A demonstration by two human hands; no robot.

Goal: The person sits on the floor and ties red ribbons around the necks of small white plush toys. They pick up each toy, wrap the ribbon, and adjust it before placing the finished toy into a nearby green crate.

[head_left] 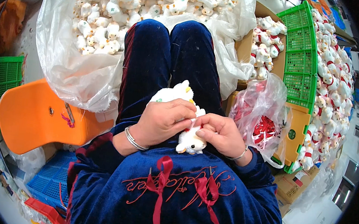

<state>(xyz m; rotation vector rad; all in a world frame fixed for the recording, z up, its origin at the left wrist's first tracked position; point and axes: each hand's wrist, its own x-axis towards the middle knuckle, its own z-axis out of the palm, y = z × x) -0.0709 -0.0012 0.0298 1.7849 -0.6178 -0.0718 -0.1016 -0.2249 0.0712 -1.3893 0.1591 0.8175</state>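
Observation:
A small white plush animal (172,93) lies across my lap, its head with a dark eye toward me and its body pointing to my knees. My left hand (163,121) is closed over its middle, fingertips pinching near the neck. From the other side, my right hand (223,135) has thumb and forefinger closed at the neck, just above the head. The fingertips of both hands nearly meet there. A bit of red shows at the neck beside the fingers, but what it is I cannot make out. Both wrists wear silver-coloured bangles.
Beyond my knees, a big clear plastic bag (55,52) holds many plush animals. Right are a cardboard box (242,53) of red-collared ones, a bag of red ribbons (264,129), a green crate (299,58) and a larger toy pile (332,100). An orange stool (28,114) holding snips (69,112) stands left.

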